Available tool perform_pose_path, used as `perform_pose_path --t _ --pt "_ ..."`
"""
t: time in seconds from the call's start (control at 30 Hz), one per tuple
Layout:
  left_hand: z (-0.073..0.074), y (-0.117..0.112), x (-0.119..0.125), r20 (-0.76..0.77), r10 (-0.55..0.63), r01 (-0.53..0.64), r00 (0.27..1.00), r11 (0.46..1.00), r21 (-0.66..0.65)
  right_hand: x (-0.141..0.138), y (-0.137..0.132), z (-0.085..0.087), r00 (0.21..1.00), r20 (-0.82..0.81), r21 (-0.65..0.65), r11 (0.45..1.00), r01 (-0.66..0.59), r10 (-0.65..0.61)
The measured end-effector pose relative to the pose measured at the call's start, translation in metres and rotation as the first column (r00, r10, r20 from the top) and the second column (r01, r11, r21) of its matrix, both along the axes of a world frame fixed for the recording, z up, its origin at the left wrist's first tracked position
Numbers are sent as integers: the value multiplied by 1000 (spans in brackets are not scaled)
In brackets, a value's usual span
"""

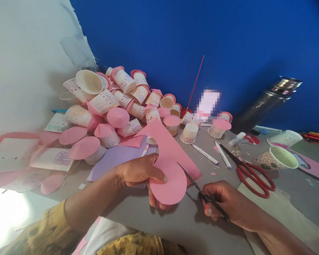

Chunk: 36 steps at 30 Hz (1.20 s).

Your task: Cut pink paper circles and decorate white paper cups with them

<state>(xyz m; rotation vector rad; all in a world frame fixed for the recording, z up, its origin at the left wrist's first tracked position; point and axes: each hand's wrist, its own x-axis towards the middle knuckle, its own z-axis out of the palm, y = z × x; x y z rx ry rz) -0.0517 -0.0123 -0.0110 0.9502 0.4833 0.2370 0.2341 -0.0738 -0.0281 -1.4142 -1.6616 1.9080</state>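
- Pile of paper cups at the back left (too overlapped to count).
- Left hand reaches in palm down, thumb on top and fingers beneath, pinching one pink paper just above the table's centre.
- One pair of black scissors, blades at the paper's right edge.
- Right hand, fingers curled tight round the handles.
- Two white markers and one pair of red scissors lie beyond.
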Motion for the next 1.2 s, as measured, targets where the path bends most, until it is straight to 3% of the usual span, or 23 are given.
perform_pose_path --t 0.1,0.2,0.3,0.37,0.57,1.0,1.2 --pt "-5 -3 3 -20 237 -237 971 972 -8 -1 1 1 1000 21 40 999 15 -16" --pt "-9 -11 13 -52 568 -569 821 823 4 -3 2 1 1000 15 50 998 24 -25" --pt "-10 -19 25 -52 711 -713 701 701 -26 -4 2 -1 999 -7 53 998 44 -44" --pt "-10 -23 32 -38 730 -731 682 680 -51 -4 1 -3 998 -27 66 996 65 -64" --pt "-10 -26 37 -58 722 -724 690 686 -76 -4 2 -5 999 -26 81 996 47 -45" --pt "-12 -24 32 -177 672 -655 719 741 148 0 2 -11 1000 0 61 998 1 -1" --pt "-11 -23 33 -189 677 -642 711 735 216 -3 1 -7 998 -47 18 999 37 -36"
